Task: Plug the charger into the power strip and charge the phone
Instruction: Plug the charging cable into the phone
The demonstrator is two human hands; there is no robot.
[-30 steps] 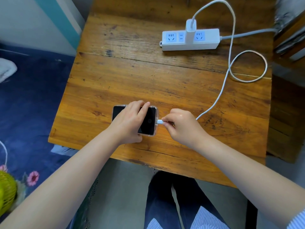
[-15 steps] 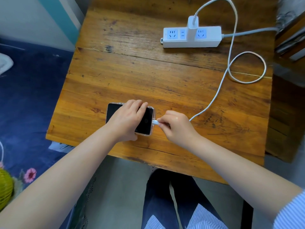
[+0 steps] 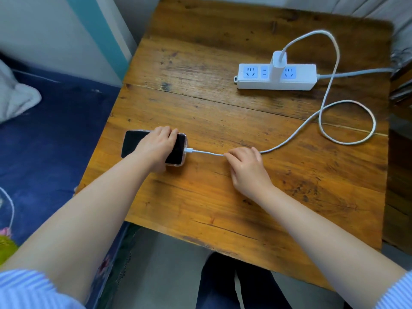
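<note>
The worn, brown wooden table [image 3: 223,108] is seen from above, with every task item laid on it. At its far right side the long white plastic power strip [image 3: 298,80] lies flat, and the small white charger block [image 3: 277,65] is seated upright in 1 of its middle sockets, between 2 blue socket faces. From the block the thin white cable [image 3: 347,101] is looped once on the wood and then run leftward to the black-screened phone in a clear case [image 3: 133,143], which lies flat near the table's left edge.

Compared with 0.5 s ago, the right hand [image 3: 247,168] is no longer pinched at the connector against the phone's end; it has been drawn back along the cable and is now well apart from the phone, with its fingertips closed lightly on the line. The white connector [image 3: 189,150] is left exposed and appears fully seated in the phone's right end. The left hand [image 3: 156,148] is still pressed over the phone, fingers curled around its far edge, so the phone is kept from sliding.

The task is judged to be essentially done: both ends are connected. The screen is dark, so charging cannot be confirmed. Only release of both hands seems to remain.
</note>
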